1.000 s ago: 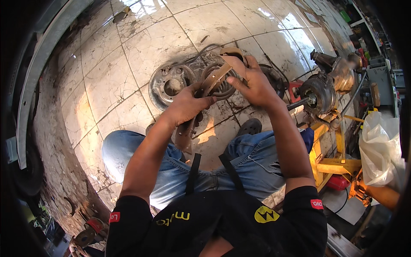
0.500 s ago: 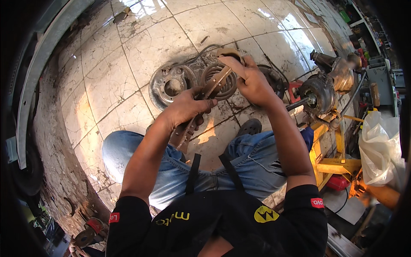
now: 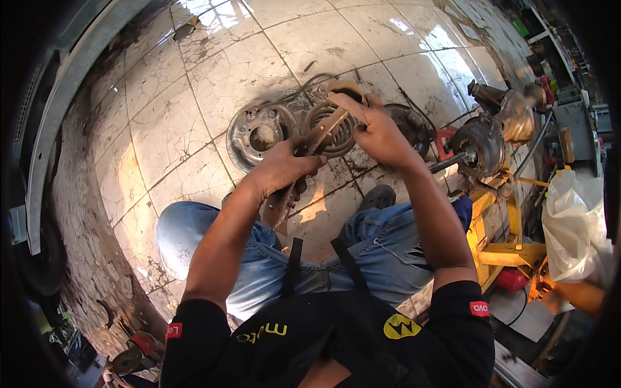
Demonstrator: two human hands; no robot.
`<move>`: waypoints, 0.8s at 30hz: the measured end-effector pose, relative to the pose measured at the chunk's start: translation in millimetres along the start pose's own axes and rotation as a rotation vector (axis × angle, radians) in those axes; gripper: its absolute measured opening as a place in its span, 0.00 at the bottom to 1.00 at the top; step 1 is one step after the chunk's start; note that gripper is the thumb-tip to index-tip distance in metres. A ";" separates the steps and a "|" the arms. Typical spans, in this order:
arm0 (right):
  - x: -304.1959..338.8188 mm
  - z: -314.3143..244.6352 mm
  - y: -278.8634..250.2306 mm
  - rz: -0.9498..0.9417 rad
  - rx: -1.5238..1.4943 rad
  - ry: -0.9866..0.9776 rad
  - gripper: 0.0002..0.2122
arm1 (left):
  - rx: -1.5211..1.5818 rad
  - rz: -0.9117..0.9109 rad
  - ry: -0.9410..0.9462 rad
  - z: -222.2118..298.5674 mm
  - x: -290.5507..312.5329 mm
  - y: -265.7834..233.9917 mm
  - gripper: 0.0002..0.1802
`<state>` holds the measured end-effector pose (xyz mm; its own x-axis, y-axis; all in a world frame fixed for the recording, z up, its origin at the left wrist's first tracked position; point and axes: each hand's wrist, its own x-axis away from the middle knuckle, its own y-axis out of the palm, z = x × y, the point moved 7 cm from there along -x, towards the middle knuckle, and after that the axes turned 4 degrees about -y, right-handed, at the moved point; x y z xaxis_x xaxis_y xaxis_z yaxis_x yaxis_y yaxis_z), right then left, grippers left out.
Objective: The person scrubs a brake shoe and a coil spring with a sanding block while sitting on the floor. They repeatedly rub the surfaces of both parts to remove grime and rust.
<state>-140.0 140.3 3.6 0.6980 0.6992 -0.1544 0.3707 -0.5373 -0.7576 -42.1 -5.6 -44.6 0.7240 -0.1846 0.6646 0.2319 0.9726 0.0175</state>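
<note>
My left hand [image 3: 283, 167] grips a curved brake shoe [image 3: 279, 208] with rivets along its edge, tilted so that its upper end points away from me to the right. Fingers closed, my right hand [image 3: 387, 134] pinches a bent brown sheet that looks like sandpaper [image 3: 350, 105] at the shoe's upper end. Whether the sheet presses on the lining cannot be made out. Beyond the hands, a round metal brake backing plate [image 3: 242, 143] and a coil spring [image 3: 317, 118] lie on the tiled floor, the spring partly hidden behind the shoe and sheet.
A dark round drum-like part [image 3: 407, 123] and a black cable lie beyond my right hand. To the right stand an axle assembly [image 3: 480, 143], a yellow metal stand [image 3: 514, 253] and a white plastic bag [image 3: 572, 226]. A long metal beam [image 3: 42, 139] runs along the left.
The brown sheet and my right hand have shifted slightly toward me and to the left along the shoe's end. My left hand keeps its grip, nearly still.
</note>
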 end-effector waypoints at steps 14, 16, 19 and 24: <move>4.8 8.4 13.8 0.082 -0.027 -0.073 0.30 | 0.073 -0.102 -0.041 -12.5 -6.8 7.6 0.32; 3.4 8.3 11.3 0.090 0.047 0.003 0.30 | 0.155 -0.120 -0.044 -13.9 -2.6 8.9 0.32; 7.1 0.8 12.6 0.096 0.542 0.053 0.26 | 0.248 -0.136 -0.050 -17.1 -2.6 12.3 0.31; 3.0 -0.6 17.8 0.061 0.477 0.114 0.24 | 0.169 -0.120 -0.111 -21.2 -6.9 9.5 0.28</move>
<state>-131.0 132.6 -9.9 0.7819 0.6031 -0.1576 0.0237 -0.2814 -0.9593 -31.0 2.0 -64.9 0.6196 -0.2926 0.7283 0.1930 0.9562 0.2200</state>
